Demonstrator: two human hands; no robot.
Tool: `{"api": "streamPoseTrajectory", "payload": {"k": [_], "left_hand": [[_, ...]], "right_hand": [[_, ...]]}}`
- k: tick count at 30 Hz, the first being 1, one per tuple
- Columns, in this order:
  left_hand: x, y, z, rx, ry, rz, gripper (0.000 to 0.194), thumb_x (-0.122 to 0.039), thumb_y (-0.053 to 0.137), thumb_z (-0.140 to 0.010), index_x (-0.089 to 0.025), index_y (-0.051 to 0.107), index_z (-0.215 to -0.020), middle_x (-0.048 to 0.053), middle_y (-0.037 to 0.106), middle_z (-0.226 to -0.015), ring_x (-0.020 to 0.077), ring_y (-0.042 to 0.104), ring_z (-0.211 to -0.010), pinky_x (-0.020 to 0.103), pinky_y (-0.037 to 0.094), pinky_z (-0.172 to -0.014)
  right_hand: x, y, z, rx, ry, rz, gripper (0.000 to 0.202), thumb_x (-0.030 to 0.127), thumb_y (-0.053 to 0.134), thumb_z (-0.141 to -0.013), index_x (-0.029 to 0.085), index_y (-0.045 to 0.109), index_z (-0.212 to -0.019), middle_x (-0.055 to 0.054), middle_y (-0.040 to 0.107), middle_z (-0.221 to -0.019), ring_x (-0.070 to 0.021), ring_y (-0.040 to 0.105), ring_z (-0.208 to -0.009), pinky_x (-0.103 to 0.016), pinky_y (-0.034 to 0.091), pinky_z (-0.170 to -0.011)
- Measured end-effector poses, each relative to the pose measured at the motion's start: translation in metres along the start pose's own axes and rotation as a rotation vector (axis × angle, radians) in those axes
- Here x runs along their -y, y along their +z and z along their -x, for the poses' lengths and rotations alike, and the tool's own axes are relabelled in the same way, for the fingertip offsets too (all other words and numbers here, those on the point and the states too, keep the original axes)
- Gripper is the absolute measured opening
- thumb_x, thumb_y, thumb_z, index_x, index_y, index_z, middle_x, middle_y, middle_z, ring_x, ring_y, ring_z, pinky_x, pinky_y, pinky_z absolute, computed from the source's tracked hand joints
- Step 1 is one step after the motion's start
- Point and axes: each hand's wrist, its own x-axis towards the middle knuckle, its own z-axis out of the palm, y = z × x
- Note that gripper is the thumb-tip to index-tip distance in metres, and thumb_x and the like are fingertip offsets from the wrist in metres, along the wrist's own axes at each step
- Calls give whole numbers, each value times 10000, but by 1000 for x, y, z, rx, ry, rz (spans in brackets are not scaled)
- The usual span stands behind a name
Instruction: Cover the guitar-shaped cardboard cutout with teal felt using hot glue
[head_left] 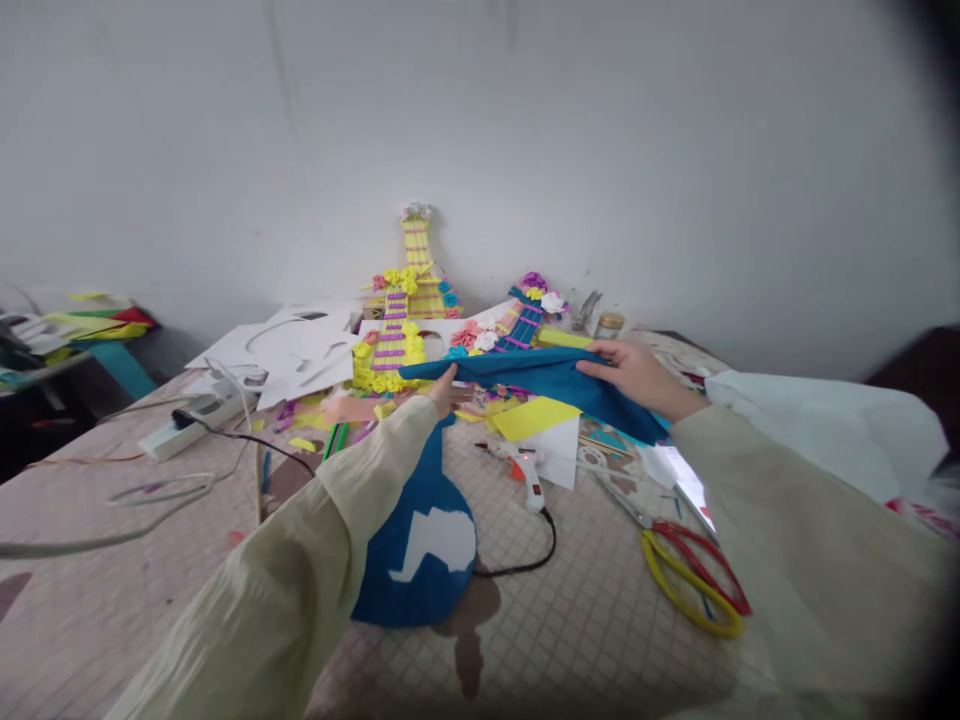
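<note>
Stretched between both hands, above the middle of the table, is a dark blue sheet of crepe paper or thin cloth; I cannot tell which. My left hand pinches its left part, and my right hand grips the upper edge further right. Under my left forearm lies a blue rounded cutout with a narrow neck and a white patch on it. A white hot glue gun rests just right of the cutout, a small red light showing on it.
Scissors with red and yellow handles lie at the right, beside a lit phone. Flower-covered yellow crafts lean at the back wall. A power strip and loose cables occupy the left. White sheets and yellow paper are scattered around.
</note>
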Motion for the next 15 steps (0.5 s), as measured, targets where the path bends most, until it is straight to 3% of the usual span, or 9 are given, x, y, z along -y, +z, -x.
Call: {"api": "streamPoseTrajectory", "payload": {"k": [4, 7, 11, 15], "left_hand": [[-25, 17, 13, -14, 12, 252, 502, -621, 391, -764, -141, 484, -876, 144, 580, -852, 285, 602, -844, 432, 479, -713], [-48, 16, 28, -99, 119, 394, 420, -532, 546, -714, -181, 457, -927, 80, 553, -881, 206, 593, -838, 362, 473, -755], [-75, -4, 67, -278, 306, 461, 381, -280, 632, -696, -269, 411, -1006, -2, 526, -931, 113, 558, -739, 299, 472, -709], [-81, -34, 134, -440, 480, 386, 490, -67, 612, -651, -308, 384, -1011, -39, 534, -914, 106, 548, -745, 250, 460, -621]], "right_hand": [[18, -6, 16, -9, -21, -28, 319, 496, 621, -660, 228, 618, -833, -11, 652, -835, -188, 596, -756, -333, 485, -704], [31, -11, 34, -2, -4, -30, 346, 484, 634, -661, 215, 616, -879, -19, 652, -861, -202, 603, -790, -343, 498, -707], [36, -12, 64, 203, 150, -184, 369, 415, 646, -687, 260, 587, -1016, -24, 647, -991, -218, 609, -875, -356, 521, -732], [30, 7, 105, 405, 236, -263, 398, 353, 682, -665, 281, 575, -1042, -23, 607, -1102, -222, 552, -1029, -317, 492, -828]]}}
